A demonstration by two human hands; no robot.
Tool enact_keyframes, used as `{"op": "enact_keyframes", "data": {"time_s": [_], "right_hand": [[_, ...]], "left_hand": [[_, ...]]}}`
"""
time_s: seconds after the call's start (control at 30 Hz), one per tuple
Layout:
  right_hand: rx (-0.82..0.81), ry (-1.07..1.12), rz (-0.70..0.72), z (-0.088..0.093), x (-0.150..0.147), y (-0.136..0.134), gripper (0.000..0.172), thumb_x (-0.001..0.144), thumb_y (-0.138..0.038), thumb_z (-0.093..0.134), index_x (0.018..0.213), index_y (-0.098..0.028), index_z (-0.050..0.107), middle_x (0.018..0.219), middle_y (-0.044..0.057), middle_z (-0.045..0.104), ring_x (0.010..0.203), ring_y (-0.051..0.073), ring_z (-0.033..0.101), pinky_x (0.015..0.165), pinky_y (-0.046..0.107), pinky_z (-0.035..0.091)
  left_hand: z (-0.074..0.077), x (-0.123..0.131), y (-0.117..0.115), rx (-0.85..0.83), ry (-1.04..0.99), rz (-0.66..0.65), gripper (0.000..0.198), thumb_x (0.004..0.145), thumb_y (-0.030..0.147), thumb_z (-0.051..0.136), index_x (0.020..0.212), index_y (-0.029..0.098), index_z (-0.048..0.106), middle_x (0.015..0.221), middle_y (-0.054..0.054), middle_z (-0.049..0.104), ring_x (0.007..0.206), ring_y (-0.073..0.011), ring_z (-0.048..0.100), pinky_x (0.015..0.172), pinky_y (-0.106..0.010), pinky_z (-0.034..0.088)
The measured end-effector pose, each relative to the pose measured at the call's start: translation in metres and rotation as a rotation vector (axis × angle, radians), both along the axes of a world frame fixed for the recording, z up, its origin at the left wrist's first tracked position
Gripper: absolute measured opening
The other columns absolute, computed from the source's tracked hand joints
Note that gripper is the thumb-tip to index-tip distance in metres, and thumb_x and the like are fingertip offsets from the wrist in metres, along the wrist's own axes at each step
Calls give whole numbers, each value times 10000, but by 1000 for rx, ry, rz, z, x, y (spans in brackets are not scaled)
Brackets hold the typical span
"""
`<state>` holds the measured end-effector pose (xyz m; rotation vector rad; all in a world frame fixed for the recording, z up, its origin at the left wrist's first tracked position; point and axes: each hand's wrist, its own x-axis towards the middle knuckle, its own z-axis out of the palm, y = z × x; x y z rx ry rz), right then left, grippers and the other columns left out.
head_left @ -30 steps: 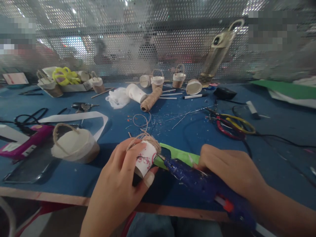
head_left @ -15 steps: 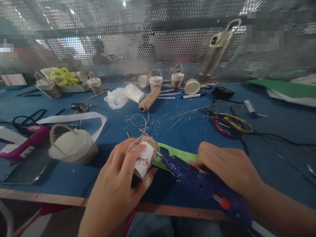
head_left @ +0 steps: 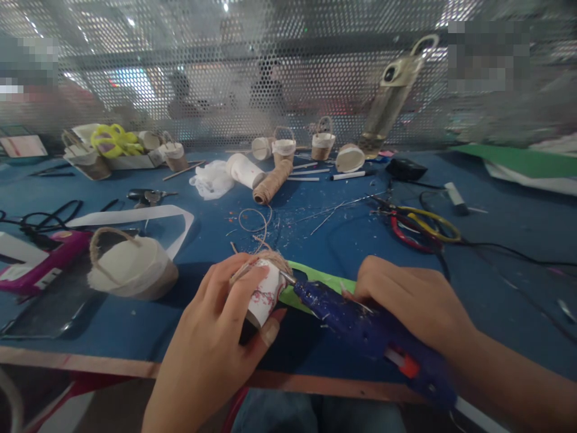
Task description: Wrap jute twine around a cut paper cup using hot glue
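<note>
My left hand [head_left: 211, 337] is wrapped round a small white paper cup [head_left: 265, 293] with a pink flower print, tilted on its side, with jute twine [head_left: 269, 260] wound round its upper end. My right hand [head_left: 415, 300] grips a blue hot glue gun [head_left: 360, 328]. The gun's metal nozzle touches the cup just under the twine band. Under the gun lies a green paper strip [head_left: 322, 278] on the blue table [head_left: 496, 252].
A twine-handled paper basket [head_left: 130, 267] and a pink tool [head_left: 42, 261] lie at left. A twine spool [head_left: 273, 181], more small cup baskets [head_left: 324, 141], scissors [head_left: 148, 195], yellow and red pliers [head_left: 424, 225], cords and a white strip [head_left: 135, 214] are spread farther back. Perforated metal mesh [head_left: 288, 72] closes the rear.
The glue gun's nozzle has slid slightly left and up along the cup with my right hand. My left hand keeps the cup nearly still.
</note>
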<state>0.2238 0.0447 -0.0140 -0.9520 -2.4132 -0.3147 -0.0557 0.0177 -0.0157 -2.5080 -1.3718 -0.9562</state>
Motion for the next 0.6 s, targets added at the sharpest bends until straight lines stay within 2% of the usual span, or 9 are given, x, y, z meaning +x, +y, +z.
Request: {"op": "enact_keyframes", "data": {"time_s": [0.2, 0.47, 0.6], "right_hand": [[-24, -6, -9, 2, -2, 2, 194, 932, -454, 471, 852, -278, 457, 780, -18, 554, 534, 161, 522, 516, 341, 267], [-22, 26, 50, 2, -5, 5, 130, 893, -381, 514, 875, -260, 468, 814, -3, 590, 538, 145, 527, 516, 340, 261], [-84, 16, 38, 0, 1, 5, 145, 897, -392, 527, 876, -259, 473, 834, 7, 625, 579, 154, 573, 519, 330, 297]], "left_hand": [[0, 0, 0, -18, -9, -4, 357, 1028, 264, 587, 1368, 209, 495, 1404, -142, 578, 1306, -283, 564, 1073, -460, 534], [3, 3, 0, -1, 8, -50, 374, 1010, 173, 598, 1374, 192, 512, 1410, -128, 565, 1304, -255, 551, 1096, -414, 499], [2, 2, 0, -40, -36, -12, 358, 1012, 201, 594, 1360, 212, 508, 1401, -113, 574, 1277, -244, 571, 1078, -405, 510]]}}
